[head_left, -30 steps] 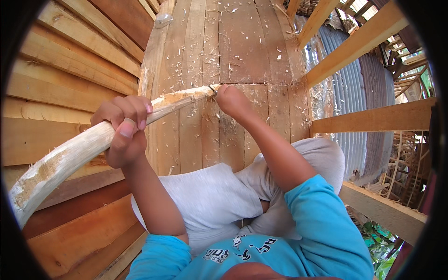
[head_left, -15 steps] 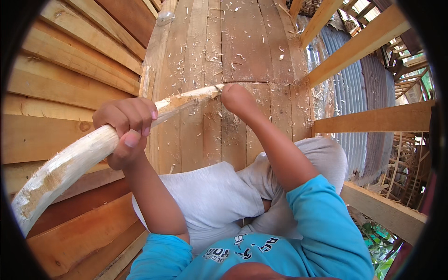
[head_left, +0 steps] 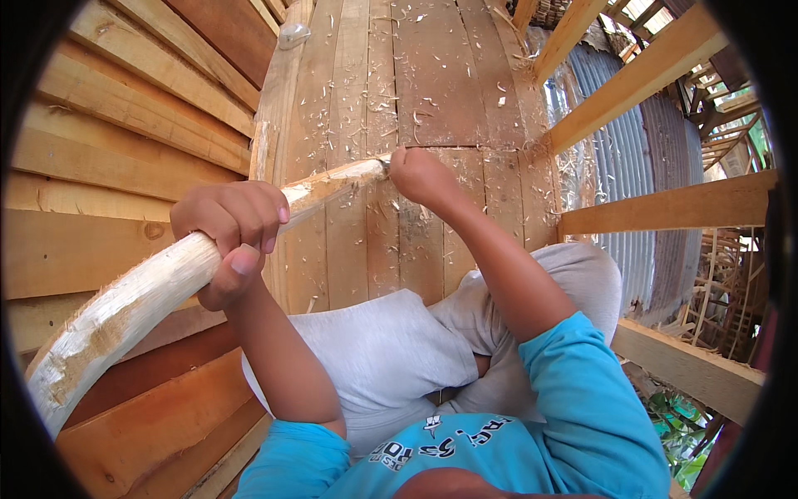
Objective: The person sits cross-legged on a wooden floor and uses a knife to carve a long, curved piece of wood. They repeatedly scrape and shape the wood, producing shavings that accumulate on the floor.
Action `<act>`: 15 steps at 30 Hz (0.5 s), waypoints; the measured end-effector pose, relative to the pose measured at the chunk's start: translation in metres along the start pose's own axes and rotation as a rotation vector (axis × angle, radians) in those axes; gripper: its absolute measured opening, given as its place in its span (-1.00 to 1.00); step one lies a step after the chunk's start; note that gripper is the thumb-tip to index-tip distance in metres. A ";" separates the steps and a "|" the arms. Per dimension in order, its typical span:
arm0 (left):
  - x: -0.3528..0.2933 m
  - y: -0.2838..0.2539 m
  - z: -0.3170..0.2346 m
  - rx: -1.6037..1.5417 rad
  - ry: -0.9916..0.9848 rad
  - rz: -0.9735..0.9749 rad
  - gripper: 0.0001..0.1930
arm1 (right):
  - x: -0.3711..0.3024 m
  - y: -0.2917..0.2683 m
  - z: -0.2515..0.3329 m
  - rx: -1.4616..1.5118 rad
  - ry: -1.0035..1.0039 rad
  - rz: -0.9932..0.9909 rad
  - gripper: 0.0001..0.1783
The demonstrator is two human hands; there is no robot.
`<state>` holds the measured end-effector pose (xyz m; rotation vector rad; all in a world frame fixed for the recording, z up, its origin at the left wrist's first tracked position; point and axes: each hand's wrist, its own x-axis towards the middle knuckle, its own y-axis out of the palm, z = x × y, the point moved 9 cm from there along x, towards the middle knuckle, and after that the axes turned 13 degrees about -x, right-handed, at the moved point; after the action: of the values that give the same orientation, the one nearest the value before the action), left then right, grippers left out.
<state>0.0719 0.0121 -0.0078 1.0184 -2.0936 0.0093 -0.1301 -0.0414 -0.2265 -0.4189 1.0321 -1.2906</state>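
A long curved wooden pole (head_left: 125,303), pale and stripped with brown patches, runs from the lower left up to a thin end near the middle. Around its middle my left hand (head_left: 233,237) is wrapped, thumb on the near side. My right hand (head_left: 424,176) is a closed fist right at the thin end. A small dark bit shows between that fist and the wood; what the fingers hold is hidden.
Curly wood shavings (head_left: 420,101) lie scattered over the plank floor (head_left: 345,258). A stepped board wall (head_left: 108,158) rises on the left. To the right are wooden rails (head_left: 665,204) and corrugated metal sheets (head_left: 619,125). A small clear object (head_left: 293,36) sits at the far left.
Both hands and the pole have shifted slightly, the left hand a little right and down. A thin pale strip seen along the pole's underside before no longer stands out.
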 end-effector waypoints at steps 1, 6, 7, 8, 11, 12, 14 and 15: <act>-0.003 -0.002 -0.001 -0.006 -0.001 0.016 -0.77 | -0.012 -0.002 0.018 -0.001 -0.040 0.036 -0.38; 0.001 0.002 0.004 0.017 -0.041 0.020 -0.76 | 0.018 0.012 -0.029 -0.057 -0.007 -0.069 -0.40; -0.001 -0.004 -0.001 0.020 -0.024 0.012 -0.76 | 0.003 0.002 0.001 -0.045 -0.034 -0.037 -0.41; -0.001 -0.001 -0.001 -0.001 -0.015 0.008 -0.76 | -0.015 -0.007 0.013 -0.034 -0.036 -0.008 -0.42; 0.003 0.005 0.004 -0.043 -0.028 0.065 -0.76 | 0.010 0.009 -0.053 -0.025 0.158 -0.059 -0.42; 0.008 0.005 0.004 -0.044 -0.031 0.110 -0.76 | 0.016 0.009 -0.043 -0.151 0.025 -0.061 -0.39; 0.005 0.000 -0.001 -0.014 -0.024 0.064 -0.75 | 0.008 0.007 -0.009 -0.062 -0.013 0.009 -0.41; -0.002 -0.004 -0.003 -0.009 -0.031 0.024 -0.74 | -0.006 0.006 0.011 -0.023 -0.020 0.063 -0.43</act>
<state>0.0773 0.0119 -0.0086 0.9942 -2.1316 -0.0035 -0.1169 -0.0373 -0.2232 -0.4130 1.0368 -1.2172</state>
